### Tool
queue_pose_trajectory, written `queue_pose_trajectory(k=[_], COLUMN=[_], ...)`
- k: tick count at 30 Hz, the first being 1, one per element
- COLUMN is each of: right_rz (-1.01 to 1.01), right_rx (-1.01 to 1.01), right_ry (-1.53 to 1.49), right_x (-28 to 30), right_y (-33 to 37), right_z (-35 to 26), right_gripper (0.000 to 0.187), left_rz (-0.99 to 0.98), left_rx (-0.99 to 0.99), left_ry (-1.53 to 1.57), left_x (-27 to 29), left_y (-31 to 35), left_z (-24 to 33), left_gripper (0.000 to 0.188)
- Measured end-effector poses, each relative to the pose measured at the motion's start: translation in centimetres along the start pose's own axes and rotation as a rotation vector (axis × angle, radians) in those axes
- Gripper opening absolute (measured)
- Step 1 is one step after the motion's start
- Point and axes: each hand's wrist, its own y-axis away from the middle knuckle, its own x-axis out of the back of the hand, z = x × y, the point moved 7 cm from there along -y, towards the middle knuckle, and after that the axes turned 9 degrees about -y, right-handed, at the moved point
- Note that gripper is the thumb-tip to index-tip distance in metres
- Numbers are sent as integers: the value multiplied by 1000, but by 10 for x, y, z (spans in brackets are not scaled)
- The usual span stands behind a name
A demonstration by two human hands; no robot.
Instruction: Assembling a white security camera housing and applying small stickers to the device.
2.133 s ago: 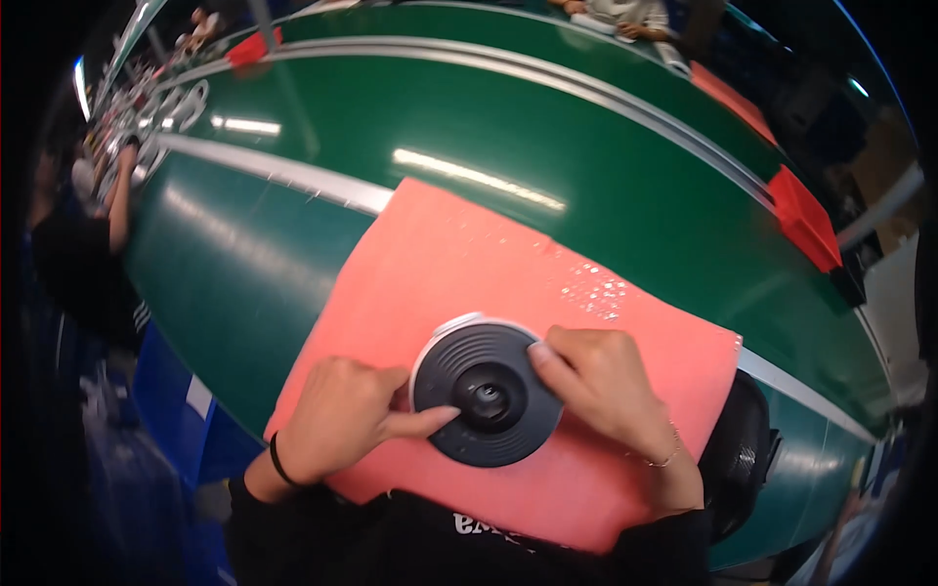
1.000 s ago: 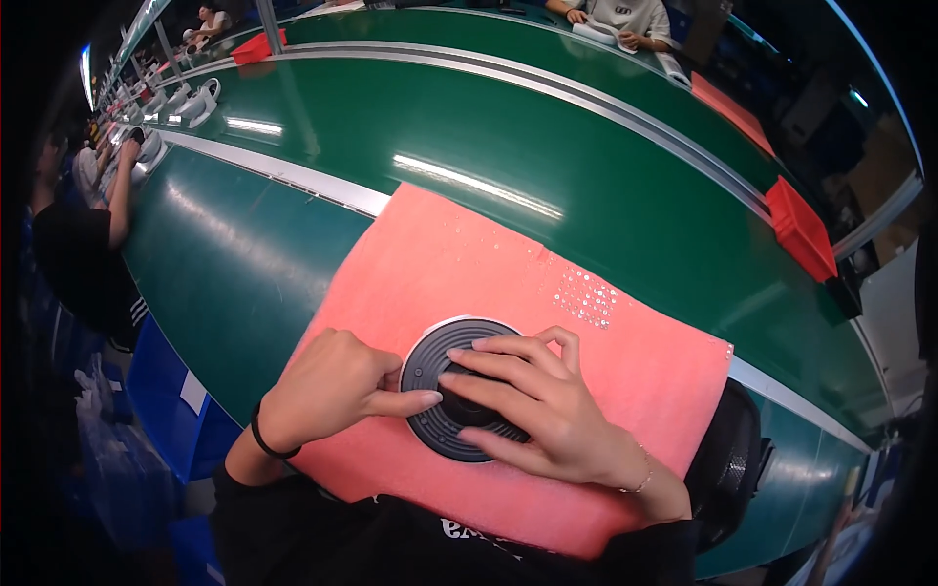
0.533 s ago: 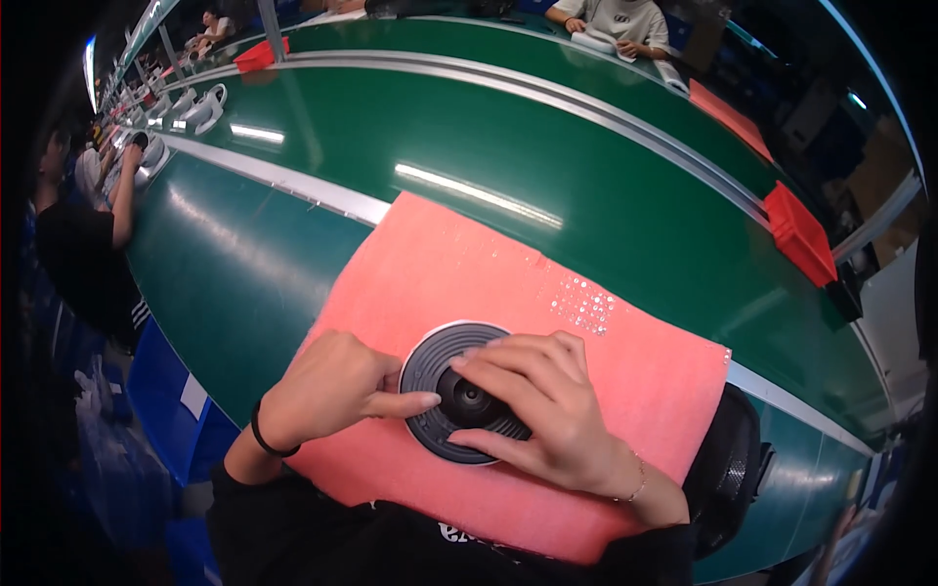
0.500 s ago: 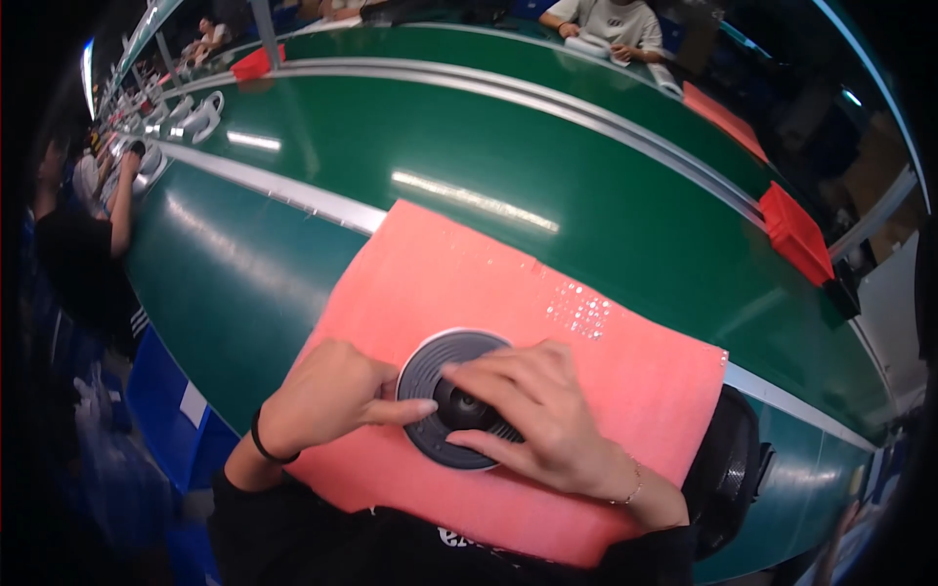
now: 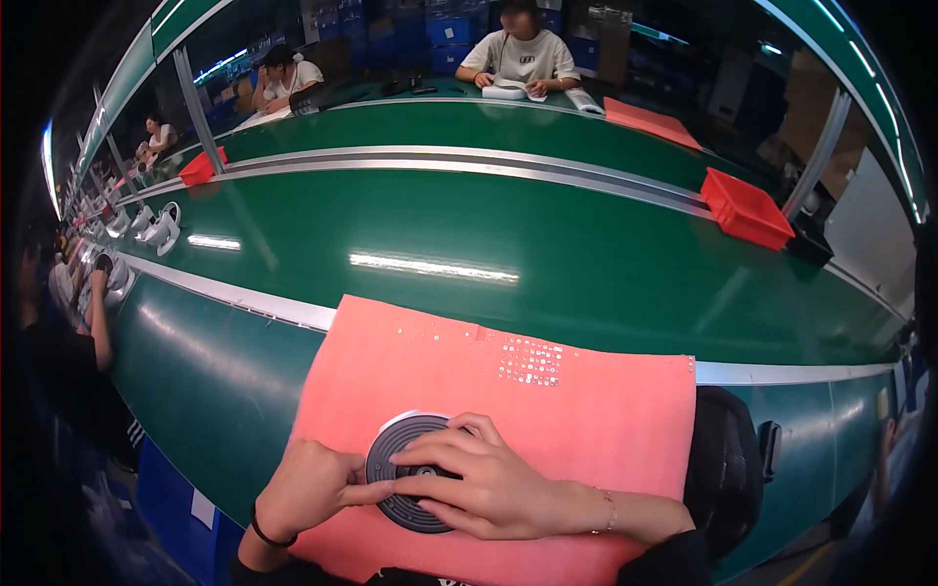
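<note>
A round dark grey base (image 5: 400,514) with concentric rings and a white rim lies on a pink foam mat (image 5: 381,357). My left hand (image 5: 314,486) pinches its left edge, thumb on the ringed face and fingers curled at the side. Across the right part and middle of the base rests my right hand (image 5: 496,487), its fingers bent over the face and far edge. Those fingers cover most of the centre, where a small dark round part (image 5: 427,472) shows in between. I cannot make out whether anything small is under them.
Small clear beads or screws (image 5: 531,361) sit in rows on the mat. A black rounded object (image 5: 724,469) stands right of it. Beyond runs a green bench (image 5: 430,220) with a red bin (image 5: 747,208). A person (image 5: 520,59) works across; another's arm (image 5: 100,311) is at left.
The view has tipped up, bringing more of the far bench into sight. My right hand has flattened over the base's centre, hiding the dark middle part more. My left hand keeps its pinch.
</note>
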Motion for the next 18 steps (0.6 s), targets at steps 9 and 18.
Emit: queue_pose_trajectory(k=[9, 18], right_rz=[-93, 20], right_rx=[-817, -591], right_ry=[-380, -538], right_x=[4, 14], right_y=[13, 6], right_z=[71, 47], right_gripper=[54, 55], left_rz=[-159, -143], left_rx=[78, 106], left_ry=[39, 1337], left_x=[-1, -40], left_y=[-7, 5], left_z=[-8, 8], left_gripper=[40, 71])
